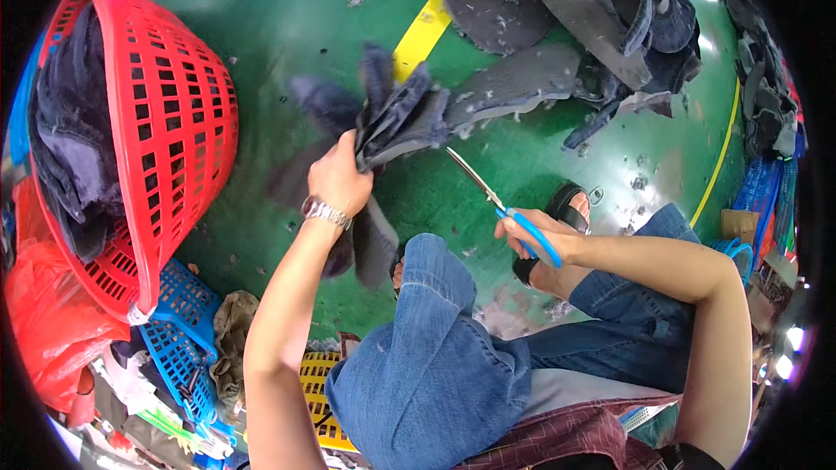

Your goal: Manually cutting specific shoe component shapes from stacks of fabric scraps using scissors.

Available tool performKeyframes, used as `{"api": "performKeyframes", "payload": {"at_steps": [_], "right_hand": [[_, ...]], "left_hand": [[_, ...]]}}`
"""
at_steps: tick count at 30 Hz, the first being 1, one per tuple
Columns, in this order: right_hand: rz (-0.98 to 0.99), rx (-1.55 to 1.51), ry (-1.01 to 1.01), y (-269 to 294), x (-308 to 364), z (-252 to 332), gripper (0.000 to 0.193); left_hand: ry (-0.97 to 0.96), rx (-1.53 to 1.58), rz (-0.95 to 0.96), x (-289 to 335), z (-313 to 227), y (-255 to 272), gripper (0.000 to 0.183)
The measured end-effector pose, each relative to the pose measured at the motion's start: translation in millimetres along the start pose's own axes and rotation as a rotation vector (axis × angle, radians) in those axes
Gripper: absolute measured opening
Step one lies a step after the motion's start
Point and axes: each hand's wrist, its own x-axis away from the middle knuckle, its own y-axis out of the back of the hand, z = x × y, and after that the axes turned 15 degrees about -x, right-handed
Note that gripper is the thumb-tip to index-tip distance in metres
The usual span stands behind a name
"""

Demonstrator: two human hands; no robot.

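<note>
Here, the left hand (338, 179) clutches dark-grey, frayed fabric strips (407, 126) above the glossy green floor (279, 22); likely light and floppy, best held where bunched. The right hand (550, 237) grasps long-bladed, blue-handled metal scissors (493, 198).

Left arm (300, 296) reached forward, elbow (277, 370) slightly bent; left hand (340, 176) was clenched. Right elbow (721, 285) jutted outward, sharply bent, forearm (640, 259) angled inward. Right hand (557, 242) was curled, closer in.

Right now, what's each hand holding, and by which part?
Left hand grips dark fabric pieces where they bunch together; right hand holds scissors by the blue handles.
</note>
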Motion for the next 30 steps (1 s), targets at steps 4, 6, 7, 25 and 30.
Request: {"api": "performKeyframes", "payload": {"at_steps": [4, 6, 7, 25, 30], "right_hand": [[0.027, -0.07, -0.044, -11.9, -0.2, 7.5, 0.059], [0.04, -0.078, -0.084, -17.3, -6.6, 11.9, 0.06], [0.051, -0.083, -0.082, -19.0, -9.6, 12.9, 0.06], [0.101, -0.12, -0.153, -49.2, -32.3, 32.0, 0.067], [0.05, -0.275, -0.175, -56.2, -29.7, 37.7, 0.063]], "left_hand": [[0.071, -0.019, 0.07, 16.8, 9.8, 14.4, 0.046], [0.085, -0.033, 0.072, 21.1, 11.2, 15.9, 0.046], [0.094, -0.048, 0.074, 23.3, 11.4, 16.4, 0.046], [0.158, -0.243, 0.01, 60.2, 8.4, 12.1, 0.055], [0.222, -0.172, 0.053, 64.6, 11.2, 7.6, 0.053]]}}
